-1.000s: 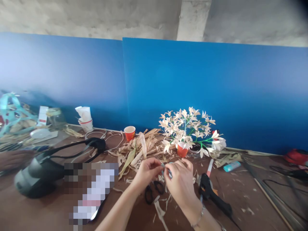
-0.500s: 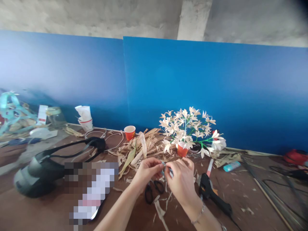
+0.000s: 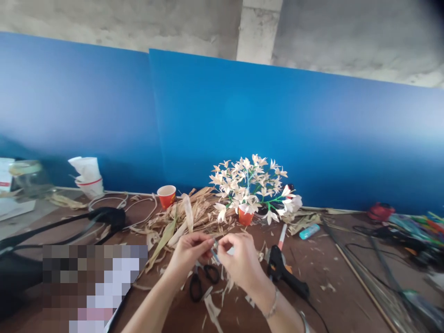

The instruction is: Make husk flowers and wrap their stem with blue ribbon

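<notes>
My left hand [image 3: 192, 252] and my right hand [image 3: 239, 259] meet over the middle of the table, fingertips pinched close together. Between them is a small light-blue strip [image 3: 215, 255]; both hands seem to grip it, though fingers cover most of it. Black-handled scissors [image 3: 203, 280] lie on the table just beneath, their blades hidden. To the right of my right hand rests a black glue gun [image 3: 286, 274] with its cord trailing toward me. Behind the hands, a bunch of cream husk flowers [image 3: 248, 182] on green stems stands in a red paper cup [image 3: 245, 217].
Dried corn husks [image 3: 197, 208] are heaped behind my left hand, near another red paper cup [image 3: 166, 196]. A pixelated phone-like object [image 3: 114, 282] lies at left, by a black strap [image 3: 107, 217]. A light-blue tube [image 3: 309, 231] and thin rods [image 3: 364, 273] lie at right. A blue panel [image 3: 243, 115] closes the back.
The view has turned to the right, so everything sits further left in the picture. My right hand's fingers have shifted slightly on the blue strip, which shows pointing down between the hands.
</notes>
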A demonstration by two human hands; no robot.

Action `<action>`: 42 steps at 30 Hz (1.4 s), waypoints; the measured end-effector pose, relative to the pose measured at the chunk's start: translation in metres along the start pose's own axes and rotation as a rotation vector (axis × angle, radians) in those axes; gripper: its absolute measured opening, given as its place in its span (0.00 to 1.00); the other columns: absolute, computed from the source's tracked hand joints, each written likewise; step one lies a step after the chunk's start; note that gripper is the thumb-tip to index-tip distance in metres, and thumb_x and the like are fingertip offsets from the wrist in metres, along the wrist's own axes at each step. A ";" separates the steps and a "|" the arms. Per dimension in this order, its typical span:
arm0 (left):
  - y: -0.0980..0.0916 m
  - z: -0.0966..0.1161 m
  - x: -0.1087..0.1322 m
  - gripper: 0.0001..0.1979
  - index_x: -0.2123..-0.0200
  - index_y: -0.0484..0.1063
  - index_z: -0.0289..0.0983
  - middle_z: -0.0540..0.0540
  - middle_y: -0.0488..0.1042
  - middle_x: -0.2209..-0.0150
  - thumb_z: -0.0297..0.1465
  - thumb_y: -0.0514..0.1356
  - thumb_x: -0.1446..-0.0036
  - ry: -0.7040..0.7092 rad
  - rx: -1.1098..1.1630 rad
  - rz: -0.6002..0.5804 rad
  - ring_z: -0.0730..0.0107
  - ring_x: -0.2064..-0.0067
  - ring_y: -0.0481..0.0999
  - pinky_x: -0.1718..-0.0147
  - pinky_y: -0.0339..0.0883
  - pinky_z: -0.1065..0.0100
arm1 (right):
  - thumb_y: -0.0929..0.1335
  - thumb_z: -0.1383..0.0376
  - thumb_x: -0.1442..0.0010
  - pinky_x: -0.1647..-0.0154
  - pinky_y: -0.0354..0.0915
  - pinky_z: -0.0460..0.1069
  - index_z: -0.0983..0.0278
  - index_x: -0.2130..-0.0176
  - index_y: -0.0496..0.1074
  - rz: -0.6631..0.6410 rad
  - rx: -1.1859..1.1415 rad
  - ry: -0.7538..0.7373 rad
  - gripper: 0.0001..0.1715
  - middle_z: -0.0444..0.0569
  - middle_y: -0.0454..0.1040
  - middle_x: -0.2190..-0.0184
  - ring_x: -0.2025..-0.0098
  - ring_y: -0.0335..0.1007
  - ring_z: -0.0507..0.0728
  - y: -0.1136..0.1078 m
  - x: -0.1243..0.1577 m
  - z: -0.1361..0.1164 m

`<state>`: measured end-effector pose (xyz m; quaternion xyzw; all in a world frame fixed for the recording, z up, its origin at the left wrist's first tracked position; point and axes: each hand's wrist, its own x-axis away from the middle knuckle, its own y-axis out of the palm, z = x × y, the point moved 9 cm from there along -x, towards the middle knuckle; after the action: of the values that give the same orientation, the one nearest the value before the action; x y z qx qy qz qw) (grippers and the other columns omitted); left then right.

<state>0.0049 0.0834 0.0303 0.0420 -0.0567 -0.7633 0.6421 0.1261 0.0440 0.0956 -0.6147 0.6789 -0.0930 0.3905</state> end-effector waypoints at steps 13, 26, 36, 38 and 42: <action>0.003 -0.006 0.009 0.13 0.80 0.64 0.35 0.53 0.66 0.86 0.36 0.64 0.59 -0.060 0.124 -0.028 0.78 0.84 0.63 0.84 0.53 0.76 | 0.66 0.65 0.55 0.79 0.55 0.43 0.65 0.71 0.71 -0.373 -0.482 0.377 0.08 0.44 0.72 0.79 0.81 0.61 0.48 0.038 0.010 0.028; 0.003 -0.008 0.005 0.15 0.73 0.68 0.33 0.51 0.69 0.84 0.39 0.64 0.58 -0.047 -0.045 -0.027 0.79 0.84 0.62 0.86 0.50 0.78 | 0.63 0.71 0.49 0.59 0.49 0.50 0.63 0.78 0.64 0.139 0.469 -0.231 0.09 0.42 0.69 0.80 0.71 0.64 0.52 0.006 0.008 -0.020; -0.002 -0.022 -0.003 0.15 0.73 0.70 0.35 0.50 0.73 0.81 0.39 0.65 0.62 -0.098 -0.041 -0.039 0.73 0.79 0.71 0.80 0.63 0.75 | 0.63 0.71 0.48 0.60 0.48 0.50 0.63 0.77 0.63 0.116 0.478 -0.215 0.08 0.42 0.70 0.78 0.71 0.63 0.51 0.004 0.008 -0.021; -0.005 -0.022 -0.004 0.15 0.73 0.70 0.35 0.50 0.73 0.81 0.38 0.66 0.62 -0.078 -0.037 -0.042 0.72 0.78 0.72 0.78 0.64 0.74 | 0.63 0.71 0.48 0.60 0.47 0.50 0.63 0.77 0.63 0.110 0.475 -0.216 0.08 0.42 0.70 0.79 0.71 0.63 0.51 0.004 0.008 -0.021; -0.003 -0.024 -0.001 0.15 0.71 0.69 0.35 0.51 0.71 0.85 0.40 0.64 0.59 -0.116 -0.044 -0.056 0.75 0.83 0.68 0.83 0.59 0.77 | 0.63 0.71 0.48 0.60 0.47 0.50 0.63 0.77 0.64 0.102 0.471 -0.220 0.08 0.42 0.70 0.79 0.71 0.62 0.51 0.005 0.008 -0.023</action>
<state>0.0054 0.0839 0.0066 -0.0150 -0.0758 -0.7833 0.6168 0.1083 0.0296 0.1047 -0.4781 0.6222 -0.1616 0.5985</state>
